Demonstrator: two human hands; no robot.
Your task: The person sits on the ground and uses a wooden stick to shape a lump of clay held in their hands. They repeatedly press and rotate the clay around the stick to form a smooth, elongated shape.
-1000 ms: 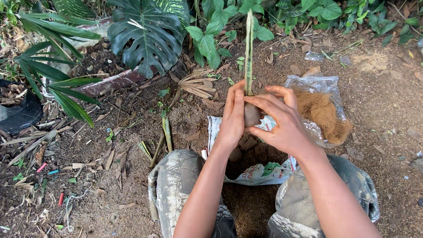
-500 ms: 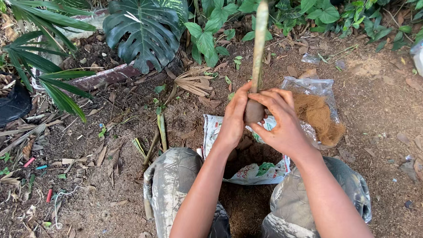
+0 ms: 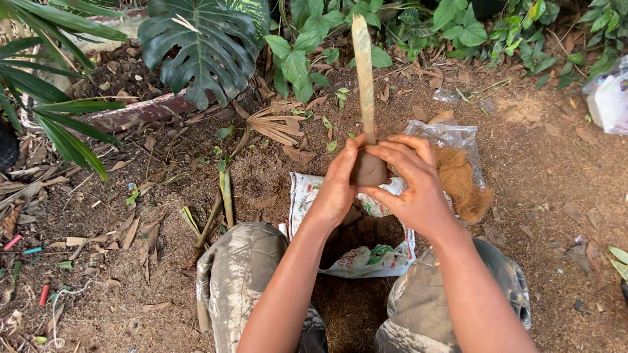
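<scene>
Both hands cup a dark brown ball of soil (image 3: 370, 170) pressed around the base of a pale green cut stem (image 3: 363, 74) that stands upright. My left hand (image 3: 336, 188) wraps the ball's left side. My right hand (image 3: 412, 185) covers its right side and top, fingers spread over it. Below the hands lies a printed white bag (image 3: 356, 254) opened flat on the ground, with dark soil on it. A clear plastic bag of brown coconut fibre (image 3: 461, 180) sits just right of my right hand.
I kneel on bare earth, knees in worn grey trousers (image 3: 244, 278) either side of the bag. Large-leaved plants (image 3: 200, 40) and palm fronds (image 3: 49, 97) stand at the back left. A white plastic bag (image 3: 619, 97) lies far right. Cut stems (image 3: 224, 194) lie left of the bag.
The stem has tilted slightly and the hands have shifted a little on the soil ball, still pressing it. The view has drifted a bit to the left.
</scene>
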